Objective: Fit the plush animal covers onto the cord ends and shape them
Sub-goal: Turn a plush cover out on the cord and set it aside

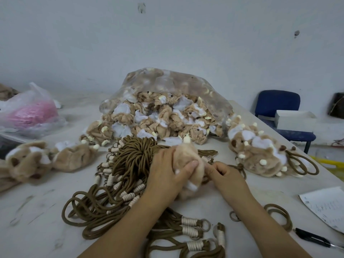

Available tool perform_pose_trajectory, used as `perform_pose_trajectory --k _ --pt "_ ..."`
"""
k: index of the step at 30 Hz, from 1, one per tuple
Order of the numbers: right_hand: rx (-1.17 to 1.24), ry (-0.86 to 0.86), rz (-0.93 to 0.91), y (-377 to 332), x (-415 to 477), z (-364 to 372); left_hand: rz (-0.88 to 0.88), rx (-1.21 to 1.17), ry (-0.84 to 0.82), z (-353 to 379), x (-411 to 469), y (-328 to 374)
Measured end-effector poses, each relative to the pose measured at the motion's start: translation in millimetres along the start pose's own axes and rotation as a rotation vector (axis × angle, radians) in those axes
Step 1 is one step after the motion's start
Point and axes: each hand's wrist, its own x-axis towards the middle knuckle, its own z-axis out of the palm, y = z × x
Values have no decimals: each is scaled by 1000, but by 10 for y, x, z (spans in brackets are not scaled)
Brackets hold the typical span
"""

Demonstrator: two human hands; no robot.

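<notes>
My left hand grips a tan plush animal cover in the middle of the table, thumb pressed across its side. My right hand is curled against the cover's right edge, pinching it where a brown cord runs out to the right. A big tangle of brown cords with cream-wrapped ends lies just left of my hands. More cords with rings lie under my forearms. A clear bag full of plush covers stands behind.
Finished plush animals with cord loops are piled at the right. Loose plush pieces lie at the left. A pink-filled plastic bag sits far left. Paper and a black pen lie near the right edge. A blue chair stands beyond.
</notes>
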Motion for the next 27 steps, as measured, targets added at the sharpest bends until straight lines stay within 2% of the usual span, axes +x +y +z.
perform_pose_trajectory --k 2,3,9,12,19,22,27 --pt "-15 49 -7 7 7 -9 34 135 184 3 -14 27" --pt "-26 65 -16 10 3 -15 60 148 205 18 -23 25" --pt "-185 137 -143 39 1 -15 -91 -142 -73 72 -18 16" --pt "-242 145 -158 49 21 -24 -160 -245 -50 53 -2 -49" --pt "-57 76 -33 66 9 -66 -108 -324 -47 29 6 -113" --pt "-52 62 -14 88 20 -90 -78 -346 -51 20 1 -109" --pt "25 123 4 52 19 -164 -89 -382 16 -16 16 -115"
